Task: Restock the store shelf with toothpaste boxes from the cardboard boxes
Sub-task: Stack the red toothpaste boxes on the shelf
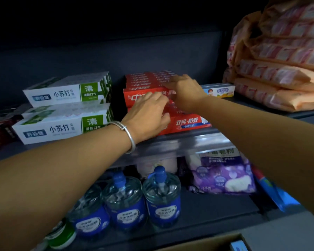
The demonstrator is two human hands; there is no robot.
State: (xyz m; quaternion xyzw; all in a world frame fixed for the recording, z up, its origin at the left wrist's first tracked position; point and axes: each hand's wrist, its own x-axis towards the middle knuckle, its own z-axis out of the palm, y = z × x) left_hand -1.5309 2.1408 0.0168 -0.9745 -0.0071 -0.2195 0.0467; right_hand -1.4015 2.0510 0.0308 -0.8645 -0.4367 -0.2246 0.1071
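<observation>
Currently left hand (149, 113) grips the front of the stacked red cardboard toothpaste boxes (187, 122) on the dark shelf (170, 136); right hand (181, 87) lies flat on top, fingers straight. Light, stiff, crushable: take by long edges. Print reads "双钙·防蛀"; neighbouring white-green boxes (62, 95) "小苏打".

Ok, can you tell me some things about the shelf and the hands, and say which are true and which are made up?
1. Both hands are on the red toothpaste boxes. True.
2. The left hand wears a watch. False: its wrist has a silver bangle.
3. The white and green boxes sit left of the red ones. True.
4. The water bottles stand above the toothpaste. False: they stand on the shelf below.
5. The right hand holds a bottle. False: it rests on the red stack.
</observation>
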